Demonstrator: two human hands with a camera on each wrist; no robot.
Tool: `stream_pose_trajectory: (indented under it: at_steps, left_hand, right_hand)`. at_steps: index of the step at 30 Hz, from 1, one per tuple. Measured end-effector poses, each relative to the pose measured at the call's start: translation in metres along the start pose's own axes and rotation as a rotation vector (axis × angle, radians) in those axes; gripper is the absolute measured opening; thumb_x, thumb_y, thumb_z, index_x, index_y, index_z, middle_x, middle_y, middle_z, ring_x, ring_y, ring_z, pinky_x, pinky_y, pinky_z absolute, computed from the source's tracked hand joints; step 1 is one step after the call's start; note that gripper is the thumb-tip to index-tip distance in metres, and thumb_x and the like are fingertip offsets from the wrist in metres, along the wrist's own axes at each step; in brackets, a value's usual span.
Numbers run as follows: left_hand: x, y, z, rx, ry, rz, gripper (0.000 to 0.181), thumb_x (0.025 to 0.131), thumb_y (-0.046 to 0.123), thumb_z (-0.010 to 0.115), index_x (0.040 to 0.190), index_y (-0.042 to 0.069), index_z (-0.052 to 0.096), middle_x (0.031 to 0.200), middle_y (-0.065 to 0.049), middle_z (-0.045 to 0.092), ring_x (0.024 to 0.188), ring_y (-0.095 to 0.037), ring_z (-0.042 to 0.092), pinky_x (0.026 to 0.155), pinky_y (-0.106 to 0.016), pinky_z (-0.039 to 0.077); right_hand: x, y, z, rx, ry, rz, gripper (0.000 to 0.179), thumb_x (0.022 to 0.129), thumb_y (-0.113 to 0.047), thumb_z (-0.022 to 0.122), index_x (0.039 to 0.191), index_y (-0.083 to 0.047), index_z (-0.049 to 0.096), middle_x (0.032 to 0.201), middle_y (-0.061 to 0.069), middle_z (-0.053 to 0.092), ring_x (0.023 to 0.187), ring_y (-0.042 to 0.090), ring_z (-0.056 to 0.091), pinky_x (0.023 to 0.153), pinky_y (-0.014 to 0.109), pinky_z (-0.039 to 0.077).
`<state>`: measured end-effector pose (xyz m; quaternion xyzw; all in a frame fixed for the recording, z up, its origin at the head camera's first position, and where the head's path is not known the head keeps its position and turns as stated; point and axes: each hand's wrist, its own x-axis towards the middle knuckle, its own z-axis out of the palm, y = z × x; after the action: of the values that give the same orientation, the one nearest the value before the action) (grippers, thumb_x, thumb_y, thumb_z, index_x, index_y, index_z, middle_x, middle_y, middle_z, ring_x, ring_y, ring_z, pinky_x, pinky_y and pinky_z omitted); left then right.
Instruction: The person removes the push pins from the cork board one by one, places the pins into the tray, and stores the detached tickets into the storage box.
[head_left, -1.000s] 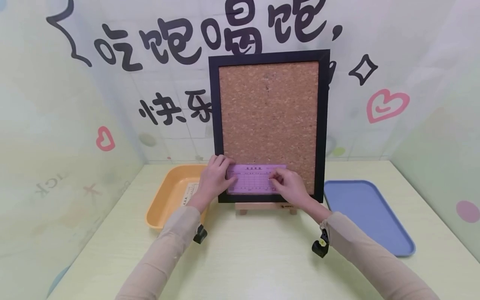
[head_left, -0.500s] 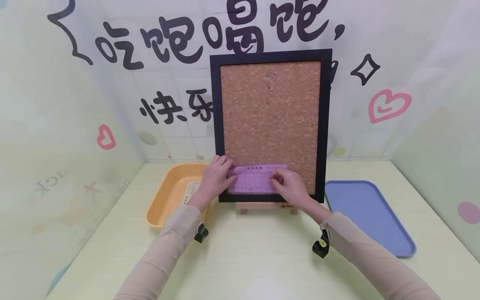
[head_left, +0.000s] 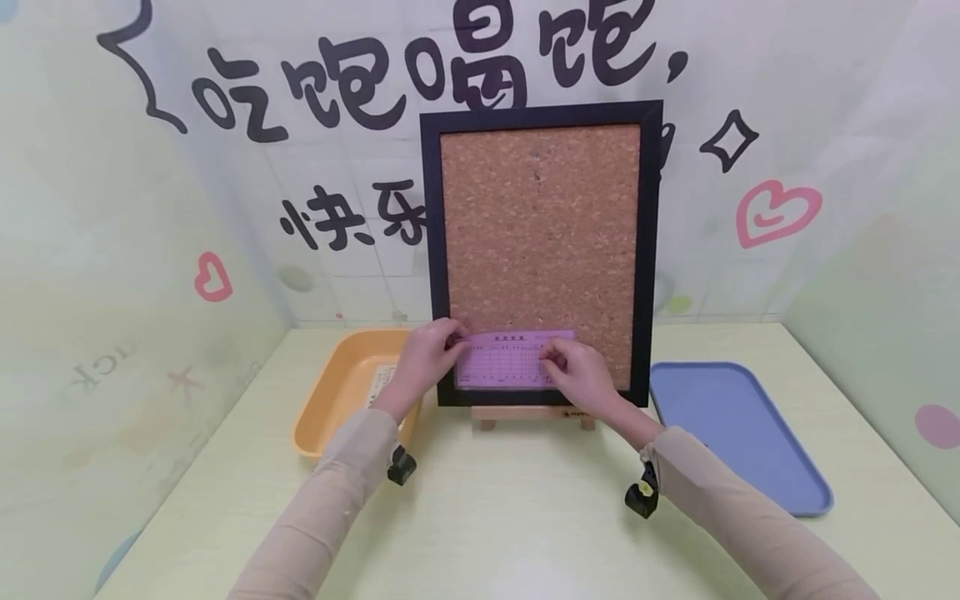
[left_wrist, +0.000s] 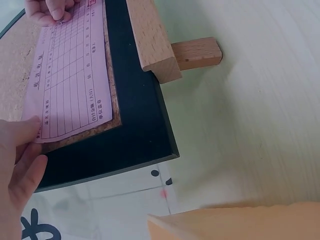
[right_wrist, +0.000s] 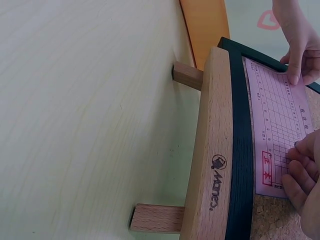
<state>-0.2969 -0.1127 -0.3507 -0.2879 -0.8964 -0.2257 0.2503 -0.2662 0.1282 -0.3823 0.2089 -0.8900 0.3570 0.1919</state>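
Note:
A pink receipt slip [head_left: 510, 363] with a printed grid lies against the lower part of a black-framed cork board [head_left: 540, 225]. At the slip's left end, my left hand [head_left: 429, 354] pinches its edge between thumb and fingers, and the paper bends slightly there in the right wrist view. My right hand [head_left: 581, 371] is at the slip's right end, thumb and fingertips together on a tiny pin-like thing [left_wrist: 61, 21]. Fingers mostly hide it, so its exact kind is unclear. The board leans on a small wooden easel [right_wrist: 212, 150].
An orange tray [head_left: 318, 417] holding a printed paper [head_left: 381, 379] stands left of the board, partly behind the left arm. A blue tray [head_left: 742, 433] lies on the right, partly behind the right sleeve. A wall with large printed characters [head_left: 341, 79] rises behind.
My left hand has shifted down slightly, and its fingers have moved from the board's frame to curl at the slip's left edge. My right hand stays in place.

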Motion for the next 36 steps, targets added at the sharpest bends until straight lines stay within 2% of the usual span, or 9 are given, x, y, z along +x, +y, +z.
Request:
stream_pose_trajectory:
  at_steps: [9,15,20,29,36]
  left_hand:
    - [-0.003,-0.002,-0.001,-0.062,0.006,-0.005,0.004,0.08,0.004,0.067,0.083,0.002,0.068,0.084,-0.01,0.068,0.077,-0.021,0.064,0.069,-0.03,0.053]
    - [-0.005,-0.002,-0.002,-0.112,-0.036,-0.081,0.007,0.083,0.007,0.064,0.086,0.003,0.069,0.086,-0.009,0.069,0.076,-0.019,0.063,0.067,-0.029,0.053]
    - [-0.008,-0.005,-0.005,-0.2,-0.059,-0.154,0.01,0.085,0.007,0.061,0.09,0.001,0.069,0.087,-0.01,0.068,0.075,-0.018,0.062,0.065,-0.029,0.053]
    - [-0.018,-0.015,-0.02,-0.268,-0.02,-0.219,0.011,0.085,0.006,0.061,0.089,-0.001,0.068,0.081,-0.01,0.069,0.071,-0.02,0.063,0.063,-0.031,0.052]
    - [-0.034,-0.027,-0.036,-0.303,0.021,-0.265,0.012,0.086,0.004,0.059,0.091,-0.001,0.069,0.082,-0.011,0.068,0.068,-0.018,0.062,0.057,-0.023,0.051]
  right_hand:
    - [-0.004,0.003,-0.002,-0.006,-0.018,-0.035,0.004,0.085,-0.008,0.061,0.086,-0.005,0.064,0.072,0.001,0.058,0.061,0.011,0.046,0.052,0.023,0.041]
    - [-0.008,0.003,-0.005,-0.005,-0.055,-0.018,0.002,0.085,-0.005,0.061,0.086,-0.006,0.062,0.075,0.002,0.058,0.063,0.012,0.048,0.054,0.024,0.043]
    - [-0.011,0.006,-0.009,0.014,-0.079,-0.012,0.007,0.084,-0.002,0.062,0.08,-0.007,0.059,0.071,0.002,0.058,0.059,0.011,0.046,0.05,0.022,0.041]
    - [-0.022,0.01,-0.025,-0.003,-0.097,-0.031,0.006,0.083,-0.001,0.062,0.08,-0.005,0.059,0.069,0.004,0.059,0.056,0.01,0.044,0.049,0.022,0.04]
    - [-0.031,0.02,-0.04,-0.028,-0.077,-0.044,0.007,0.081,-0.001,0.064,0.078,-0.005,0.06,0.067,0.002,0.06,0.056,0.007,0.047,0.051,0.023,0.043]
